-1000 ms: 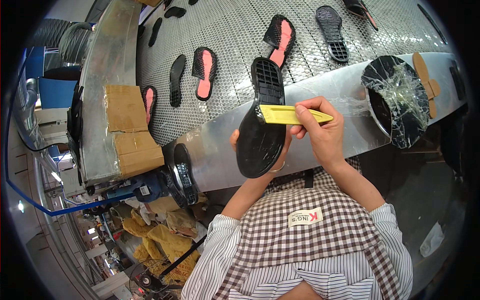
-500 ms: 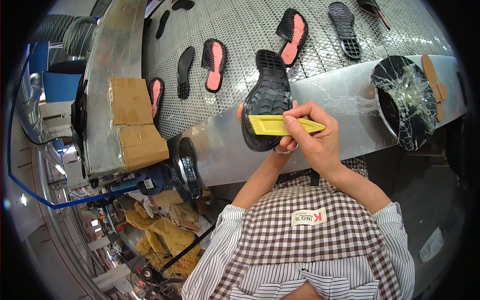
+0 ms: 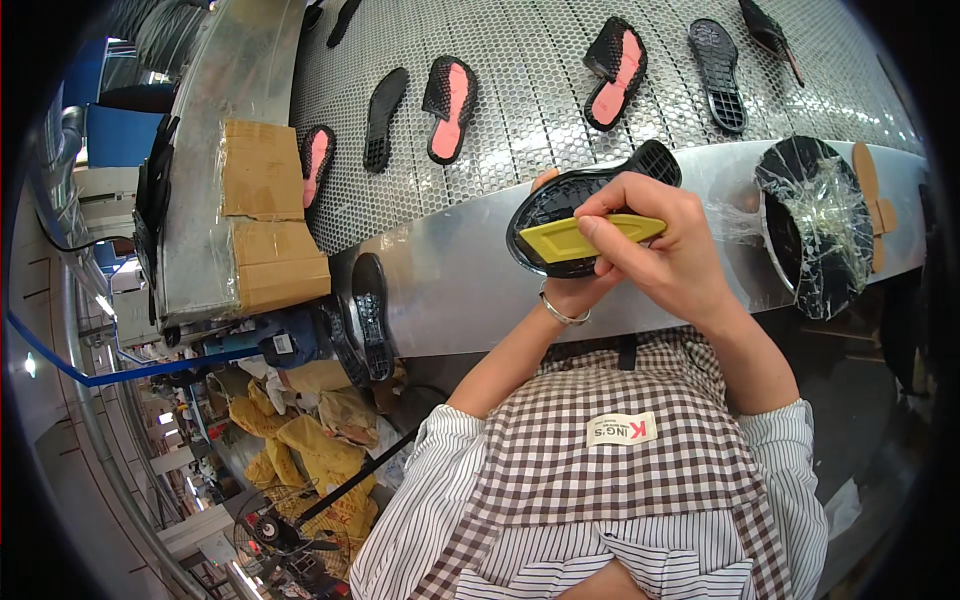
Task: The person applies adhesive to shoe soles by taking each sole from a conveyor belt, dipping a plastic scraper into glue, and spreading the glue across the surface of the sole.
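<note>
My left hand (image 3: 577,292) grips a black shoe sole (image 3: 575,190) from below, its fingers mostly hidden behind the sole. The sole is tilted, with its gridded heel end pointing up and right and its hollow side facing me. My right hand (image 3: 655,240) pinches a flat yellow tapered tool (image 3: 575,238) between thumb and fingers. That tool's wide end lies over the near part of the sole; whether it touches cannot be made out. Both hands are above the metal ledge (image 3: 450,270) in front of the mesh belt.
Black woven slippers with pink insoles (image 3: 452,105) and black soles (image 3: 715,75) lie spaced on the mesh conveyor belt (image 3: 520,110). A plastic-wrapped round black container (image 3: 815,225) stands at right. Cardboard (image 3: 265,215) covers the left frame. More soles (image 3: 370,315) sit at the ledge's left end.
The sole has turned clockwise, its heel swinging from upward to the upper right. My right hand and the yellow tool have shifted slightly right. The items on the belt appear farther right.
</note>
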The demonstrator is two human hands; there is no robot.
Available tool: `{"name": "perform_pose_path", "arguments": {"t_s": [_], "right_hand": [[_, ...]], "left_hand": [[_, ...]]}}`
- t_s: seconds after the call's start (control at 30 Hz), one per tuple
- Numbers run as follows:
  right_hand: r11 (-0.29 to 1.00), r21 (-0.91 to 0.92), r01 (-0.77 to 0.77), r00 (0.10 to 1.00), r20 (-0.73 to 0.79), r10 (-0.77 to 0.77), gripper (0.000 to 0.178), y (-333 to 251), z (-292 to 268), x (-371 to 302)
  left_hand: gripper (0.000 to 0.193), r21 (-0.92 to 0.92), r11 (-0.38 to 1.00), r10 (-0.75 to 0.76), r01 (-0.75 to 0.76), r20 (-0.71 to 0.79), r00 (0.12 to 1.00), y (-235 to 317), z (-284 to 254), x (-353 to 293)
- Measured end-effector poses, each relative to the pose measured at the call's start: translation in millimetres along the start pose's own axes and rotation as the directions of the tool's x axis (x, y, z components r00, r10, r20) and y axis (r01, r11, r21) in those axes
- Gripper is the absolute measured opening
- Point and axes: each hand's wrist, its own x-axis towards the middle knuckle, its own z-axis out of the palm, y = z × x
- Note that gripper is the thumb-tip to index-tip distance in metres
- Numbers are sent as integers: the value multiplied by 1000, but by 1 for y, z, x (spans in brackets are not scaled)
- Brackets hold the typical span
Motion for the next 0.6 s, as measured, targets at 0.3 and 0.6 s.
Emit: {"name": "perform_pose_path", "arguments": {"t_s": [0.3,0.6], "right_hand": [[923,-213,320,900,374,-225,8,-10,-27,28],[999,-46,-29,999,-19,28,11,-10,-23,2]], "left_hand": [[47,1,1000,17,-17,-40,999,20,4,-7],[58,-199,974,38,-110,-335,941,-6,-11,-4]]}}
